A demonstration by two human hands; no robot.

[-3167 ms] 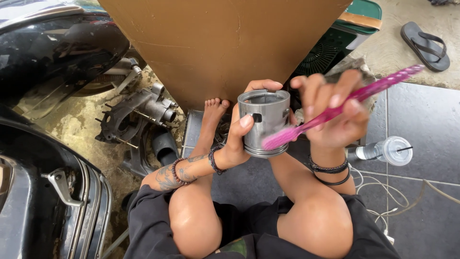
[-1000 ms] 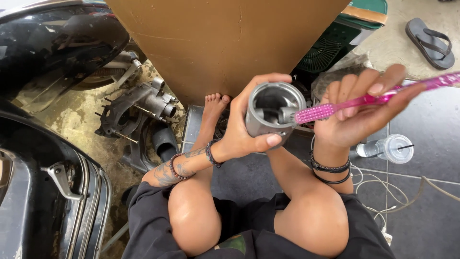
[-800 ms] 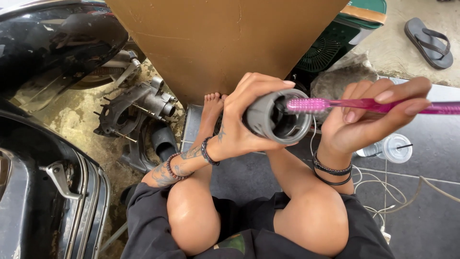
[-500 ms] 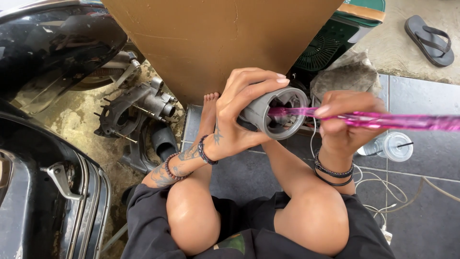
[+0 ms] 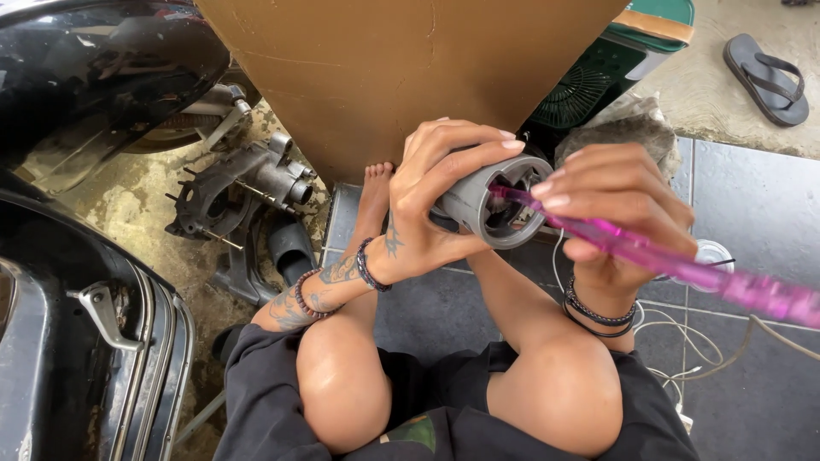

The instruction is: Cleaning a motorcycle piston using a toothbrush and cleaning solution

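My left hand (image 5: 427, 205) grips a grey metal piston (image 5: 491, 205), tilted so its hollow open end faces right and toward me. My right hand (image 5: 619, 201) holds a translucent pink toothbrush (image 5: 683, 269). The brush's head end reaches into the piston's cavity, and its handle runs down to the right edge of the view. Both hands are above my bent bare knees (image 5: 564, 384).
A large brown cardboard sheet (image 5: 393, 68) stands just ahead. A black motorcycle body (image 5: 77, 94) and a loose engine part (image 5: 239, 183) lie at left. A green crate (image 5: 615, 68), a grey rag (image 5: 632, 128), a sandal (image 5: 764, 77), a small white container (image 5: 713, 252) and white cables (image 5: 683, 341) are at right.
My left hand has tipped the piston from upright to lying sideways with its opening toward the right. My right hand has lowered the pink brush and pushed its head inside the piston.
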